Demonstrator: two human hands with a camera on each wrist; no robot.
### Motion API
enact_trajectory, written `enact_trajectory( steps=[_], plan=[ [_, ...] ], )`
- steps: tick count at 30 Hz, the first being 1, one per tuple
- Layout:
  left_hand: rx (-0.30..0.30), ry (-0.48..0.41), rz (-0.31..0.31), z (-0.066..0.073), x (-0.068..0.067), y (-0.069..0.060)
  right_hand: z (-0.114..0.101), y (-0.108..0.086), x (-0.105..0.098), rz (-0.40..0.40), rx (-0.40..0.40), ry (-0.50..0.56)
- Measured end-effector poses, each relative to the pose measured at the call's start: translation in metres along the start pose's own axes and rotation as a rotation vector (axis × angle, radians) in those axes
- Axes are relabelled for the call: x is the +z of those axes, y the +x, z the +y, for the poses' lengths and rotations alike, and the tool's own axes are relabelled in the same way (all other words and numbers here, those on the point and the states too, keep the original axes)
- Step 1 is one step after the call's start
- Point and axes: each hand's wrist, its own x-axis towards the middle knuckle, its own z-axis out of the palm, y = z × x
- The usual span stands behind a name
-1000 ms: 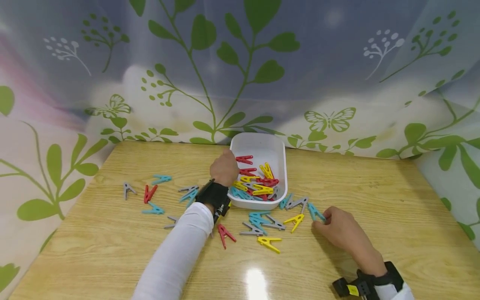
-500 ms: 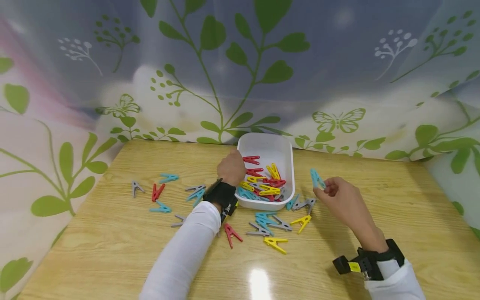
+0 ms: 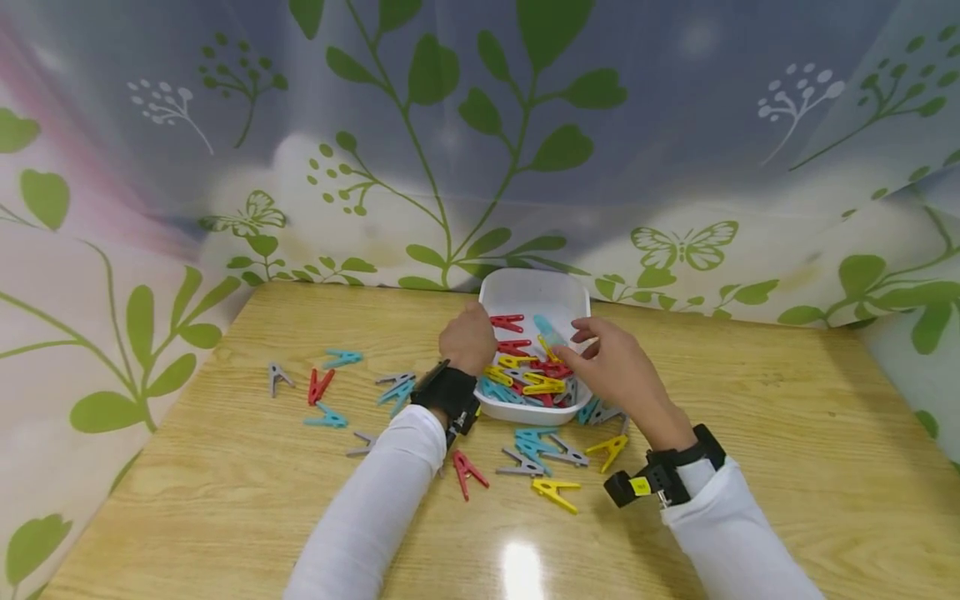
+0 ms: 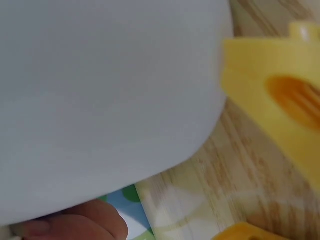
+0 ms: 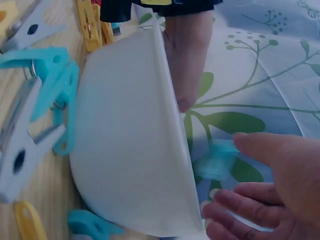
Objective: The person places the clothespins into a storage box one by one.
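A white basin [image 3: 525, 287] holds several red, yellow, teal and grey pegs in the head view. My left hand [image 3: 468, 340] grips its left rim; the left wrist view has some of its fingers [image 4: 95, 220] beside the basin wall [image 4: 100, 90]. Over the right rim, my right hand [image 3: 618, 367] has its thumb and fingers spread. A blurred teal peg [image 3: 550, 331] is just off those fingertips, above the inside of the basin. In the right wrist view, the same peg [image 5: 217, 161] looks free of the parted fingers of the right hand [image 5: 290, 180].
Grey, red and teal pegs [image 3: 320, 386] lie scattered on the wooden table [image 3: 787, 433] left of the basin. More pegs, teal, grey, yellow and red [image 3: 468, 473], lie in front of it. A leaf-patterned cloth [image 3: 450, 183] hangs behind the table.
My right hand has lifted the teal peg from the table, carried it left over the basin and let it go. My left hand has stayed on the rim.
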Motion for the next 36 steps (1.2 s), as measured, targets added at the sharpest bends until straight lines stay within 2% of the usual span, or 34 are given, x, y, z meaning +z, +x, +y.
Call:
enact_trajectory(
  steps=[3,9,12,15,19,24,29,36],
  plan=[
    [0.015,-0.004,0.019,0.000,0.000,-0.001,0.003,-0.003,0.003,-0.008,-0.031,-0.006],
    [0.021,-0.003,0.038,-0.002,0.001,0.000,0.017,-0.013,-0.002,0.110,-0.099,-0.010],
    [0.023,0.002,0.035,-0.002,0.002,0.000,0.030,-0.020,-0.006,0.126,-0.111,-0.022],
    [0.022,0.014,0.027,-0.003,0.002,-0.001,0.047,-0.027,-0.010,0.088,-0.111,-0.040],
    [0.025,0.022,0.016,-0.002,0.001,-0.002,0.069,-0.038,-0.014,-0.008,-0.114,-0.090],
    [0.018,0.018,0.008,0.000,-0.002,-0.002,0.087,-0.048,-0.016,-0.129,-0.197,-0.134],
    [0.018,0.020,-0.002,-0.001,-0.002,-0.002,0.094,-0.054,-0.014,-0.161,-0.306,-0.190],
    [0.012,0.016,-0.013,0.000,-0.001,-0.001,0.091,-0.056,-0.009,-0.181,-0.381,-0.231]
  ],
)
